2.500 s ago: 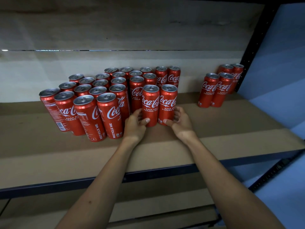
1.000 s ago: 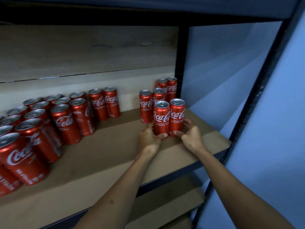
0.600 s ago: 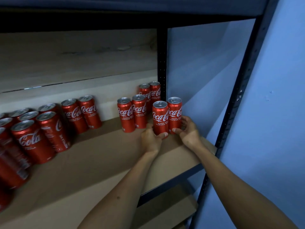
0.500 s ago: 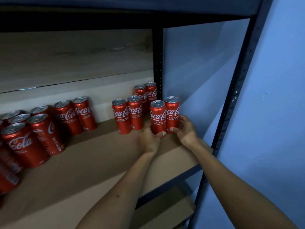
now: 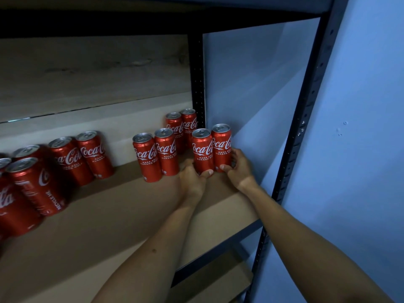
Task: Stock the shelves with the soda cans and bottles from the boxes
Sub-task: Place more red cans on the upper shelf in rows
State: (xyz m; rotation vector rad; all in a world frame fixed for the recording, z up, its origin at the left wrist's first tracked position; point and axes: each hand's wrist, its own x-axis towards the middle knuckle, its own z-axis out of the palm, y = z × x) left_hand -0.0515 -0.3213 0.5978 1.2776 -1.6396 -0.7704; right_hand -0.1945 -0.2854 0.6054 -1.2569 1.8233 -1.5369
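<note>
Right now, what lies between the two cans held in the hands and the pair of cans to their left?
In the head view, only bare shelf board lies between the held cans and the front pair.

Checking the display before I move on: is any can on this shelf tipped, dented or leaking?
Nothing stands out. The two cans the hands grip, like the cans beside them, stand upright on the shelf, with no visible dents or spills.

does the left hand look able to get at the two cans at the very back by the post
Probably not directly: the left hand grips a can, and that pair stands in front of the back cans.
</note>
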